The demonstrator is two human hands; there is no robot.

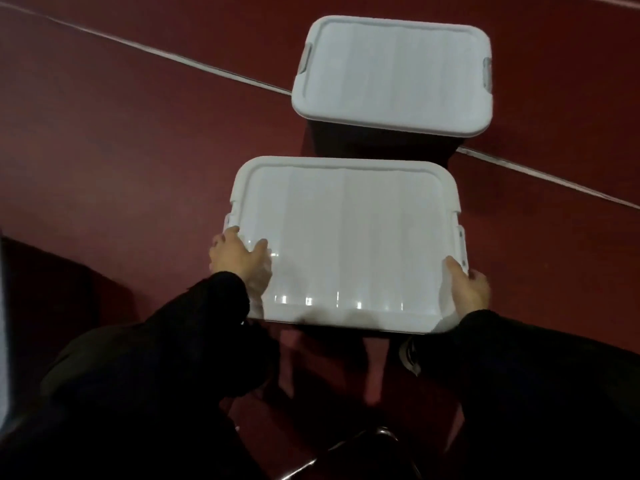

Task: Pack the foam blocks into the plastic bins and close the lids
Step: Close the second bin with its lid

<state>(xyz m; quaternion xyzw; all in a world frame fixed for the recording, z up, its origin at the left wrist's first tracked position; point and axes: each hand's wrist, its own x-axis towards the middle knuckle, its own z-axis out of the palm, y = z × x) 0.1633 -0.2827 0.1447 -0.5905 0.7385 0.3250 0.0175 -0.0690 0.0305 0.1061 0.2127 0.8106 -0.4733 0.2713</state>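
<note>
Two lidded bins on the red floor.
Left hand (239, 258) and right hand (467, 289) each grasp the near bin's lid (346, 237); far bin (393, 74) closed; contents probably hidden.

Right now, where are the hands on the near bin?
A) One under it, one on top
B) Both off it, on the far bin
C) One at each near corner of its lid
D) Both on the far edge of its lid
C: the left hand and right hand sit at opposite near corners of the near lid.
</note>
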